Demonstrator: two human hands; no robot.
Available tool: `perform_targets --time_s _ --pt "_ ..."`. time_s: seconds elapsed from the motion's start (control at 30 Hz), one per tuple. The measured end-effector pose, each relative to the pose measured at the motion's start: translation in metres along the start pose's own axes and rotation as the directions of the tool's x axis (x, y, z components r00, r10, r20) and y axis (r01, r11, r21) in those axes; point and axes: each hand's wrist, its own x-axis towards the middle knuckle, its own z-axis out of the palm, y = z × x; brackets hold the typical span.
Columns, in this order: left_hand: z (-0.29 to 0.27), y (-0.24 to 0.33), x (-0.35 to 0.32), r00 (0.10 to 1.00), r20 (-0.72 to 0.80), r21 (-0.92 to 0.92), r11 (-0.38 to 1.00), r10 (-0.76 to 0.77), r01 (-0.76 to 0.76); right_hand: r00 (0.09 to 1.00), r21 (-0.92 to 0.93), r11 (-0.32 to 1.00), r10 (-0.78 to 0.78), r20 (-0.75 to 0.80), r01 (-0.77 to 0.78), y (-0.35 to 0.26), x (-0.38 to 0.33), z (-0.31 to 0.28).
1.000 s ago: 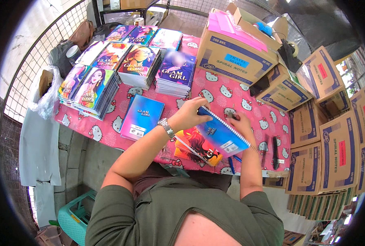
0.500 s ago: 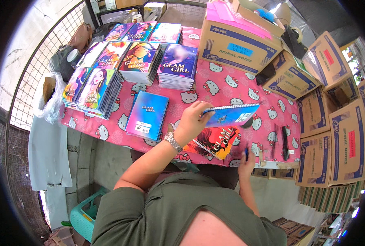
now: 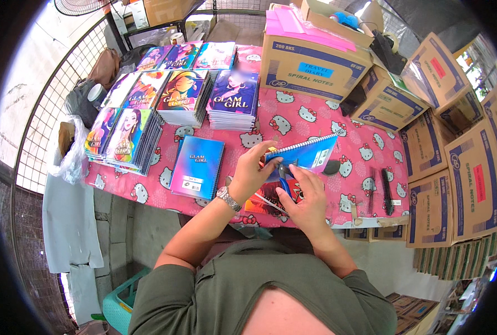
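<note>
My left hand (image 3: pixel 252 174), with a wristwatch, grips the near edge of a blue spiral notebook (image 3: pixel 310 153) and holds it tilted above the pink cartoon-cat tablecloth (image 3: pixel 293 120). Just below it my right hand (image 3: pixel 305 196) holds a small blue-handled tool (image 3: pixel 283 183) against the notebook's lower edge. A red-orange notebook (image 3: pixel 262 200) lies flat under both hands. To the left, another blue notebook (image 3: pixel 197 166) rests on the cloth.
Stacks of colourful notebooks (image 3: pixel 176 95) fill the table's far left. Cardboard boxes (image 3: pixel 312 61) stand at the back and more boxes (image 3: pixel 455 178) down the right side. Black combs (image 3: pixel 387 191) lie near the table's right edge. A wire grid (image 3: pixel 53 111) stands left.
My right hand has come up from below the table edge to the notebook with the blue tool. The left hand has tilted the blue notebook more on edge.
</note>
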Motion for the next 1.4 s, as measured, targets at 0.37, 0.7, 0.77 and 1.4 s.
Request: perform_targets --time_s 0.37,0.7,0.77,1.4 --pt "0.004 -0.005 0.002 0.998 -0.039 -0.146 0.988 -0.054 0.048 0.999 -0.112 0.993 -0.034 0.015 0.035 -0.007 0.013 0.002" --pt "0.007 -0.014 -0.003 0.997 0.009 -0.163 0.983 -0.081 0.081 1.0 -0.131 0.991 -0.013 0.017 0.015 -0.011 0.012 0.004" --pt "0.004 -0.009 -0.002 0.999 0.012 -0.138 0.989 -0.045 0.046 1.0 -0.143 0.99 -0.007 0.018 0.009 -0.011 0.012 0.004" --pt "-0.132 -0.074 -0.081 0.693 -0.397 -0.518 0.77 -0.602 0.372 0.921 -0.142 0.911 0.388 -0.023 -0.388 0.156 -0.095 -0.014"
